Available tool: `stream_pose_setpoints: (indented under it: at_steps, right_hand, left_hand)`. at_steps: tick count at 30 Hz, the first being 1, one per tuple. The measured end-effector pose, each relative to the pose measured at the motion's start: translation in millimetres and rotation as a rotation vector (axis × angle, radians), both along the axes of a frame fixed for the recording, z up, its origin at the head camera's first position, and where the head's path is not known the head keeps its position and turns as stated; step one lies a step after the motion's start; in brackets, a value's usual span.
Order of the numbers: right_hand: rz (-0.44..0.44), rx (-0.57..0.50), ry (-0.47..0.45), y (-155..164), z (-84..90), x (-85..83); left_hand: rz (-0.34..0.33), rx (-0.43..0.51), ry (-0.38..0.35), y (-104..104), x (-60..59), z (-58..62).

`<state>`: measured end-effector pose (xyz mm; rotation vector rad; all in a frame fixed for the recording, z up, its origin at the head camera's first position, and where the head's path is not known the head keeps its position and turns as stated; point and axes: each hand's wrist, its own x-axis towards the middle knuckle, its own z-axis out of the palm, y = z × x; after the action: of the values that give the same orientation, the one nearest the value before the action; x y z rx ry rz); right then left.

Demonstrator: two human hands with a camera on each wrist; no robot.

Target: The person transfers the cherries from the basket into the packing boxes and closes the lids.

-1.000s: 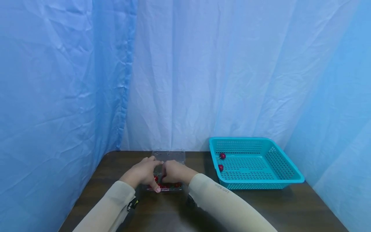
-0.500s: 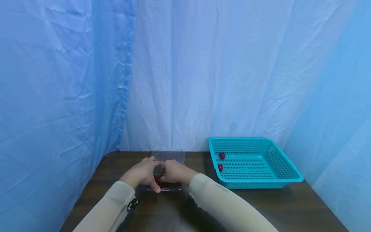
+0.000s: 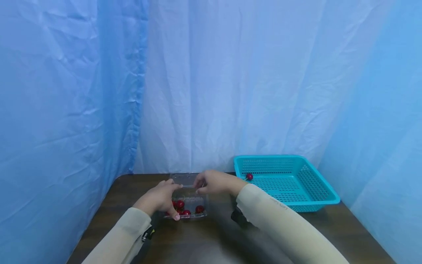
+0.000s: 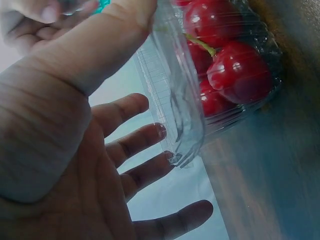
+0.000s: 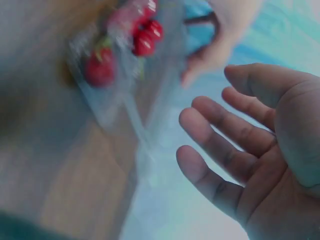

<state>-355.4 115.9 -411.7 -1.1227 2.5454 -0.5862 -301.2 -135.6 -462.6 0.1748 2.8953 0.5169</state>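
Observation:
A clear plastic box (image 3: pixel 195 201) with several red cherries (image 4: pixel 240 72) inside stands on the table, its lid (image 3: pixel 184 179) tipped back at the far side. My left hand (image 3: pixel 159 198) rests on the box's left side, thumb at the front edge. In the left wrist view its spread, fairly straight fingers (image 4: pixel 145 140) touch the clear plastic. To the right, above the box's far right corner, hangs my right hand (image 3: pixel 215 182). Its fingers (image 5: pixel 217 132) are loosely bent, with nothing between them in the right wrist view.
A turquoise basket (image 3: pixel 321 201) stands at the right of the dark wooden table (image 3: pixel 188 242). One cherry (image 3: pixel 249 176) shows inside it, and my right forearm covers its near left part. Blue curtains (image 3: pixel 211 91) hang behind and at both sides.
My right hand has come up out of the box and moved right, uncovering the cherries there. The forearm now hides the nearer cherry in the basket. The left hand stays on the box.

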Motion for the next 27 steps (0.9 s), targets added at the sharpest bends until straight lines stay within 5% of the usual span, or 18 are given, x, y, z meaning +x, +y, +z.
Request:
stream_pose_setpoints:
  at_steps: [10, 20, 27]
  right_hand:
    - [-0.187, -0.008, 0.101, 56, 33.5, -26.0]
    - [-0.367, -0.007, 0.056, 127, 24.5, -66.3]
    - [-0.503, -0.015, 0.040, 162, 8.4, -77.5]
  left_hand:
    - [0.014, 0.005, 0.014, 0, 0.7, -4.0]
    - [0.001, -0.013, 0.018, 0, 2.3, -2.5]
    - [0.000, -0.008, 0.022, 2, 3.2, -0.4]
